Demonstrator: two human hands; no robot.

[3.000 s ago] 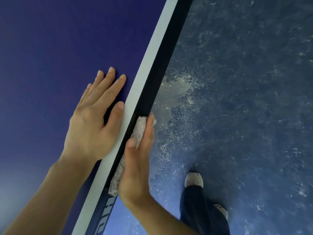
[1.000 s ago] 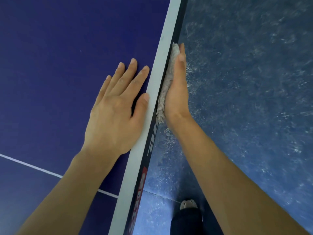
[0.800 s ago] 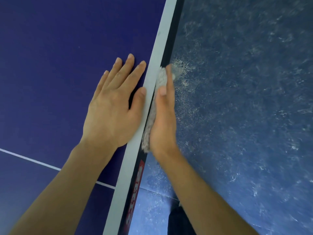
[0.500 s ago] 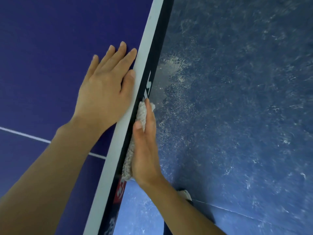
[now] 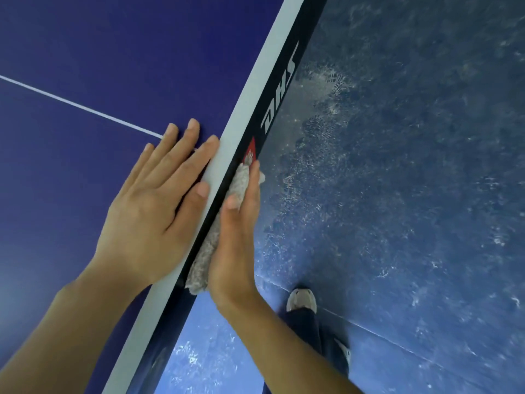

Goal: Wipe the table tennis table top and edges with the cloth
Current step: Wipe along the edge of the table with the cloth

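The right hand, fingers straight, is pressing the cloth against the table edge, having slid below the red mark; the left hand is resting flat on the table top.

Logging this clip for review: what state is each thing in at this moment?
Grey fluffy cloth: bunched lengthwise, pressed against the table's dark side edge.
Right hand: fingers straight, pressing the cloth.
Left hand: flat, palm down on the blue table top.
Pale shoe: planted on the blue floor.
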